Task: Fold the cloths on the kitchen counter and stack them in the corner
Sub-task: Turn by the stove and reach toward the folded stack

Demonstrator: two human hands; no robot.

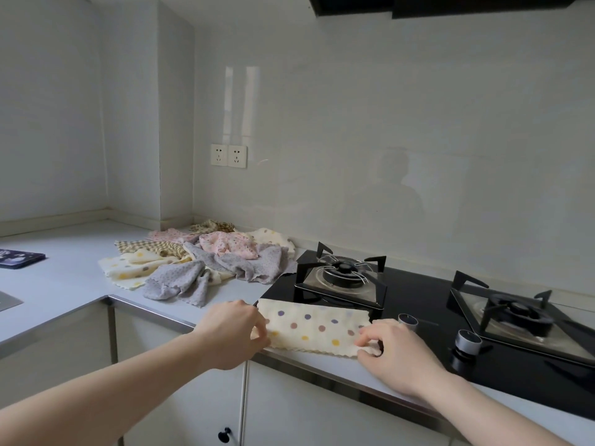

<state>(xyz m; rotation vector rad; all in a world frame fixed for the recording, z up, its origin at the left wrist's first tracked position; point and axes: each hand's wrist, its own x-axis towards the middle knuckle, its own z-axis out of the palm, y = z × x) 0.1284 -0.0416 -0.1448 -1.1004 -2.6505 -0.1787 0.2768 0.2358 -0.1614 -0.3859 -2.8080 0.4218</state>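
Hands palm-down at the bench (80, 272) edge. Left grip (236, 333) pinching the spotted cloth (314, 325) by its left end. Right grip (394, 352) pinching the near right corner.

range hood (450, 4) cropped, tray (19, 258) cut off
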